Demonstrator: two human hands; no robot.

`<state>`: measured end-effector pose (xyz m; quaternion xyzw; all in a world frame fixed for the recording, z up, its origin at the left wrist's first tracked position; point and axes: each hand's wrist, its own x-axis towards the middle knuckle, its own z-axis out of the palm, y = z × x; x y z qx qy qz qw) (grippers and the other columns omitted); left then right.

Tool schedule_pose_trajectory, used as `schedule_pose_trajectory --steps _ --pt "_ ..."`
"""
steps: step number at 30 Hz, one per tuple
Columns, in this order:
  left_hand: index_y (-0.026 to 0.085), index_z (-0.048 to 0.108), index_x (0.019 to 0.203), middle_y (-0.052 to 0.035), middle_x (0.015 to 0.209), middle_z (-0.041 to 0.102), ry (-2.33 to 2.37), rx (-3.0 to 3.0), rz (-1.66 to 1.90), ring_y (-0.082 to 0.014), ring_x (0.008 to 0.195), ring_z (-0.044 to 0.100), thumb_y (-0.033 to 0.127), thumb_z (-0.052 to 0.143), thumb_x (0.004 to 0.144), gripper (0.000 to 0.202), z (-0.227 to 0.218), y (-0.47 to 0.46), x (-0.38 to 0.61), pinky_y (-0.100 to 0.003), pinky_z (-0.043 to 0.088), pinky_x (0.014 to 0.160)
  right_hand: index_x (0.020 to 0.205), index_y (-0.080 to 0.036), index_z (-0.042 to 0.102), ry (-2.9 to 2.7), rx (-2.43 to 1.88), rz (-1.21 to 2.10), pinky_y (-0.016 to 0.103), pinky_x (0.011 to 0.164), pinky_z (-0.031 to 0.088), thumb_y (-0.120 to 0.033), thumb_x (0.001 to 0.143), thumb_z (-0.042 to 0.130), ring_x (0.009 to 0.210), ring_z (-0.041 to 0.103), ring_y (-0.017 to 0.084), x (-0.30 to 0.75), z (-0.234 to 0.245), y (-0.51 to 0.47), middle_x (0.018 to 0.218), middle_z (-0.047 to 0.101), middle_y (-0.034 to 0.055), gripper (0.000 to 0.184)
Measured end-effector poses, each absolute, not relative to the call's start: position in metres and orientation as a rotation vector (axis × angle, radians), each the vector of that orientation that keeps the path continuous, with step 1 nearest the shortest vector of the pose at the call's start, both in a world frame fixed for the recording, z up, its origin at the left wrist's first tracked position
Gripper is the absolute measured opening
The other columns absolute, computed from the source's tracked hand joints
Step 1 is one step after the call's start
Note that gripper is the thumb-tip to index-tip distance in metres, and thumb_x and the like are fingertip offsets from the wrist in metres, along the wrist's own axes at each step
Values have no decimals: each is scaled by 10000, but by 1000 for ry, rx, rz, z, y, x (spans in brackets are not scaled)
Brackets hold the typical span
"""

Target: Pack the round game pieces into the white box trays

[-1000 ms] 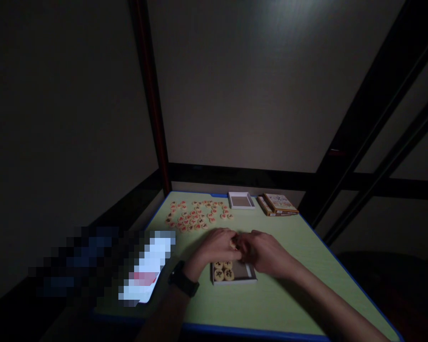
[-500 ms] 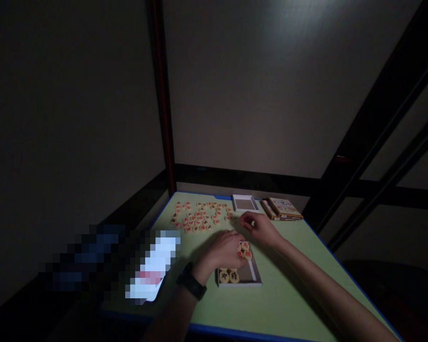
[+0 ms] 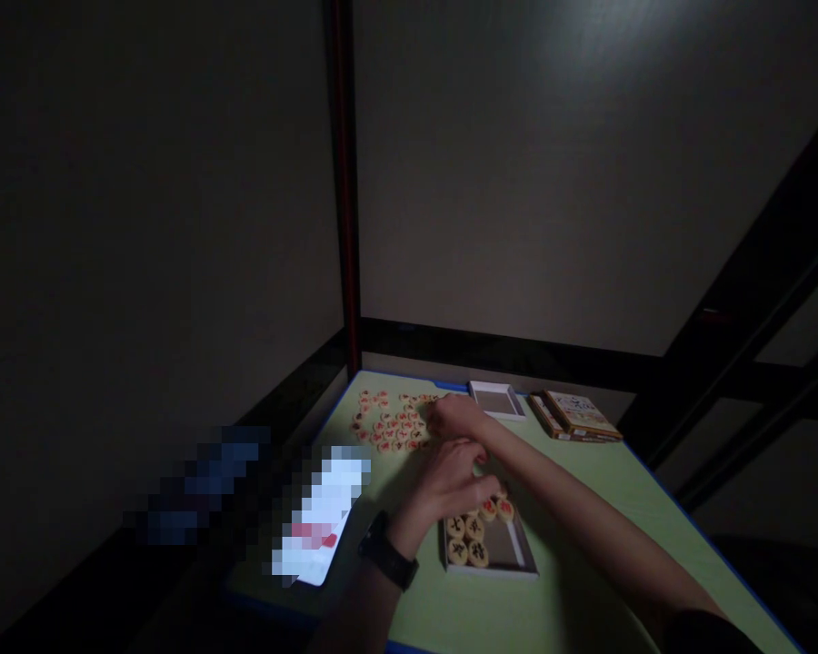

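Observation:
My left hand point(image 3: 453, 477) hovers over the far part of an open shallow box point(image 3: 501, 554), wearing a dark wristwatch. Its thumb points to the pieces in the box, apart from the other fingers, and nothing shows held. Inside lie several round xiangqi pieces point(image 3: 475, 552) with black characters, and red ones point(image 3: 505, 510) farther back. My right hand point(image 3: 455, 416) reaches down at the right side of many loose xiangqi pieces point(image 3: 402, 421) spread on the table. Its fingers curl downward; their tips are partly hidden, so whether a piece is between them is unclear.
A white box lid or tray point(image 3: 497, 400) stands at the table's far edge. To its right are two stacked, printed boxes point(image 3: 578, 414). A lit phone point(image 3: 324, 513), blurred out, lies left of my left arm. The green table point(image 3: 443, 604) has a blue edge; walls rise behind.
The view has shifted, so the table sits farther right. My right hand has moved left onto the loose pieces. My left hand has shifted toward the box's far side, uncovering more black-character pieces.

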<state>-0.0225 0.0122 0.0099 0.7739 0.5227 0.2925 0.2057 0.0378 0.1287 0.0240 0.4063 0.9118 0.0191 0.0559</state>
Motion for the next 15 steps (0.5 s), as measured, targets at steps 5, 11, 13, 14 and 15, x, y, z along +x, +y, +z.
schedule_pose_trajectory --steps 5,11,13,14,15 --pt "217 452 628 -12 683 596 1550 2105 1197 -192 738 570 196 537 644 89 3 13 -19 -309 431 717 1030 -199 751 2697 1218 -29 302 747 490 -244 823 572 974 686 281 31 28 132 1038 740 149 277" --pt "232 298 607 6 582 427 1524 2161 1681 -158 611 458 211 490 706 217 3 12 -21 -297 323 586 903 -91 747 2730 1214 -188 240 667 447 -132 839 529 807 682 220 29 27 137 849 737 130 231" --pt "235 290 614 9 579 411 1469 2212 1788 -154 597 438 210 475 736 223 4 11 -21 -302 304 576 914 -91 736 2813 1189 -259 229 661 434 -124 839 531 783 662 196 28 24 137 834 729 112 221" --pt "236 284 616 10 576 407 1435 2243 1841 -152 591 429 206 470 746 229 4 10 -20 -305 299 574 927 -108 732 2868 1160 -305 222 664 429 -132 840 540 779 649 180 27 23 136 841 726 93 212" --pt "237 280 617 11 572 404 1398 2274 1895 -151 585 422 201 467 753 235 4 9 -19 -309 295 571 936 -129 728 2933 1118 -364 214 671 426 -144 839 552 778 636 165 25 21 134 849 723 71 201"
